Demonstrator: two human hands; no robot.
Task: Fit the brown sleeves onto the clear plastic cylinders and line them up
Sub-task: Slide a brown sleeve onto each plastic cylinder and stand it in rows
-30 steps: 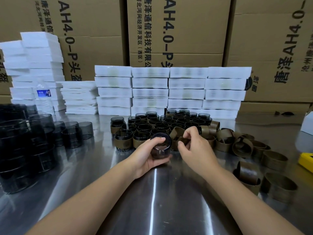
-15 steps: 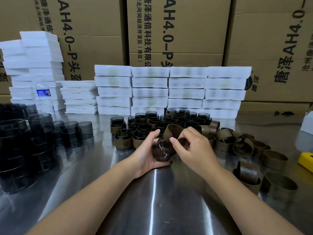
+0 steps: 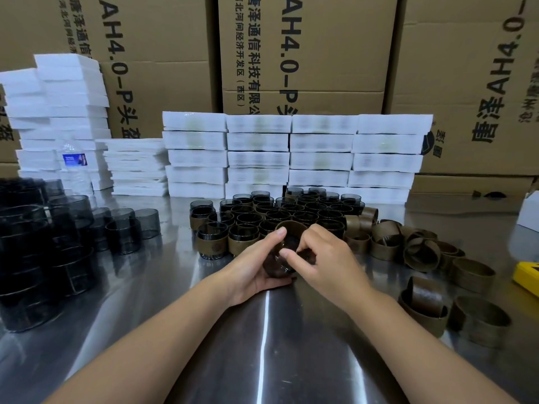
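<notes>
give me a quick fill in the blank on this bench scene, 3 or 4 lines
1. The left hand holds a clear cylinder while the right hand works a ____ sleeve onto it.
2. The loose sleeves lie on the person's ____ side.
3. The bare cylinders are stacked on the person's ____ side.
4. The boxes behind the finished cylinders are ____ in colour.

Missing words: brown; right; left; white

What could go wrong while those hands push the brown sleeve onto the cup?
The cup is held tilted in the left hand and could slip onto the table. The finished cups stand just behind the right hand, so a nudge might break the rows.
</notes>
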